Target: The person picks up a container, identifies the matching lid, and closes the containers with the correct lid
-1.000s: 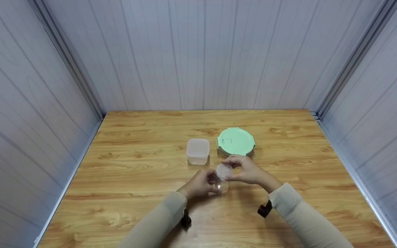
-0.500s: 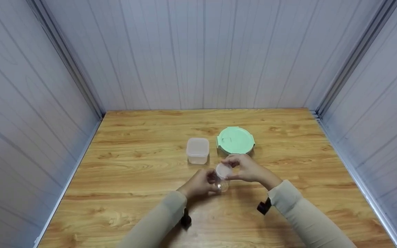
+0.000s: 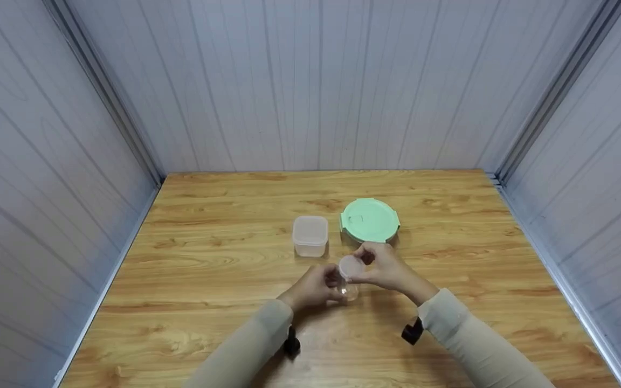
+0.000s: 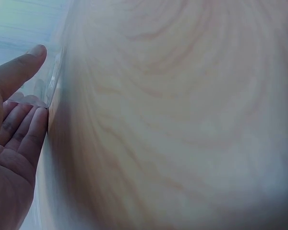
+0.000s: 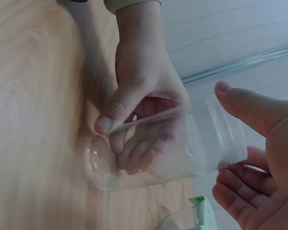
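Observation:
A clear plastic jar [image 3: 350, 292] with a translucent white round lid [image 3: 351, 267] stands upright on the wooden table. My left hand [image 3: 309, 289] holds the jar's body from the left, thumb and fingers around its lower part. In the right wrist view the see-through jar [image 5: 180, 165] shows the left hand's fingers behind it. My right hand [image 3: 388, 269] grips the lid at its rim between thumb and fingers. The left wrist view catches only the edge of the jar beside the left thumb [image 4: 24, 69].
Just beyond the hands stands a translucent square container [image 3: 310, 236] with a lid. To its right is a round container with a mint-green clip lid [image 3: 370, 220], close behind the right hand. Pale panel walls [image 3: 316, 86] enclose the table [image 3: 208, 226] at the back and both sides.
My right hand's fingers have shifted slightly around the lid's rim, the index finger drawing back a little. The left hand and the jar have stayed in place.

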The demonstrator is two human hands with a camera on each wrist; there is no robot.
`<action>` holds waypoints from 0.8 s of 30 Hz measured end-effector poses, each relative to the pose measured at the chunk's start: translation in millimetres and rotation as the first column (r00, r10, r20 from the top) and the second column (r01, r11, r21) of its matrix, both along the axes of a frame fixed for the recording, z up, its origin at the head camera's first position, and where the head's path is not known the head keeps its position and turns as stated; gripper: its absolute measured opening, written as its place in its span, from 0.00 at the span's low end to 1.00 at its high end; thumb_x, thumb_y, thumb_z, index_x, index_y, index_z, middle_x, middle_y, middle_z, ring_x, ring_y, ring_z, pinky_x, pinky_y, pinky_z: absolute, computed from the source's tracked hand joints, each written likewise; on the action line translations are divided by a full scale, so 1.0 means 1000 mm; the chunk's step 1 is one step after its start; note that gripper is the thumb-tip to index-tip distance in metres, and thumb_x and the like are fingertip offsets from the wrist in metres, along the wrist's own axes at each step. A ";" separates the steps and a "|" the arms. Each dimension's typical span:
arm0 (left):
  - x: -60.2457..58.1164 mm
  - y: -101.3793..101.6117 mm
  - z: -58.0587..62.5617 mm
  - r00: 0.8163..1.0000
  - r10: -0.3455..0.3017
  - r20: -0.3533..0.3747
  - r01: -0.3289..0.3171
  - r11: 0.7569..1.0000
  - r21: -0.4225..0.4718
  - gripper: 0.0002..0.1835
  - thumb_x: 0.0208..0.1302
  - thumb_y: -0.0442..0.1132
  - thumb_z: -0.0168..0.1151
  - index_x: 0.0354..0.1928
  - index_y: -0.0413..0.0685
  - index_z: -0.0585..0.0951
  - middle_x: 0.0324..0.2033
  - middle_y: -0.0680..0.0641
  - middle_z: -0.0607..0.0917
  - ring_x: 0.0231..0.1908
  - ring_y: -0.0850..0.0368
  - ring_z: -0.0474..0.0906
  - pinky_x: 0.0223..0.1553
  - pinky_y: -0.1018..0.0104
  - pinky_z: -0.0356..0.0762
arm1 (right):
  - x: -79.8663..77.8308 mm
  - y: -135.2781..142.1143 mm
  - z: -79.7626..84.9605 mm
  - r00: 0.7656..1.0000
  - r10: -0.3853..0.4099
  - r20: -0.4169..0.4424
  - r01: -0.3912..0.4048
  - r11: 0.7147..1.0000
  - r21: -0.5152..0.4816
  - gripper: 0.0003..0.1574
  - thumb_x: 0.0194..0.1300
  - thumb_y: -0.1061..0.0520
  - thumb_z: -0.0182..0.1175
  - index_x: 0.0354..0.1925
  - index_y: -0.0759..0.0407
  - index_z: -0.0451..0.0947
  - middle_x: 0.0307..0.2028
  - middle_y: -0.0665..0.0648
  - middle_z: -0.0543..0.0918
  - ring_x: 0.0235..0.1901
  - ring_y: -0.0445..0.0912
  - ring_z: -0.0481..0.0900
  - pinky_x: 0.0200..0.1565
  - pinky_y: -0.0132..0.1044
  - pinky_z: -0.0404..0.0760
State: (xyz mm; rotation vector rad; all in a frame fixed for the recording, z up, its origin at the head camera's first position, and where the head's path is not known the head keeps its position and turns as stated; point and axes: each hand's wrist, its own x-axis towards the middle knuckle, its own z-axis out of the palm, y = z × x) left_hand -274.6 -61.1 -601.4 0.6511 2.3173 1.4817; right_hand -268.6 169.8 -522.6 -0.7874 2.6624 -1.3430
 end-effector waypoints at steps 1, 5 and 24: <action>0.000 0.000 0.000 1.000 0.001 0.001 -0.001 1.000 -0.001 0.18 0.58 0.30 0.82 0.48 0.41 0.85 0.44 0.50 0.89 0.46 0.62 0.85 0.56 0.65 0.87 | 0.002 -0.001 -0.002 1.000 -0.023 -0.009 0.023 1.000 -0.003 0.28 0.51 0.53 0.88 0.43 0.63 0.84 0.40 0.57 0.88 0.38 0.41 0.80 0.42 0.36 0.84; 0.001 0.000 0.001 1.000 0.004 0.004 -0.004 1.000 0.005 0.17 0.58 0.30 0.82 0.48 0.40 0.85 0.44 0.49 0.89 0.46 0.62 0.86 0.57 0.65 0.87 | 0.008 -0.007 -0.007 0.995 -0.098 -0.030 0.097 0.995 -0.028 0.28 0.50 0.52 0.88 0.39 0.59 0.81 0.37 0.55 0.86 0.37 0.43 0.79 0.40 0.34 0.80; 0.002 0.001 0.001 1.000 0.008 0.017 -0.008 1.000 0.010 0.21 0.58 0.30 0.83 0.52 0.42 0.85 0.49 0.48 0.90 0.53 0.56 0.86 0.62 0.58 0.86 | -0.013 0.017 0.007 0.961 0.254 0.105 -0.252 0.967 -0.034 0.40 0.63 0.58 0.79 0.68 0.69 0.76 0.60 0.69 0.84 0.54 0.54 0.81 0.60 0.53 0.85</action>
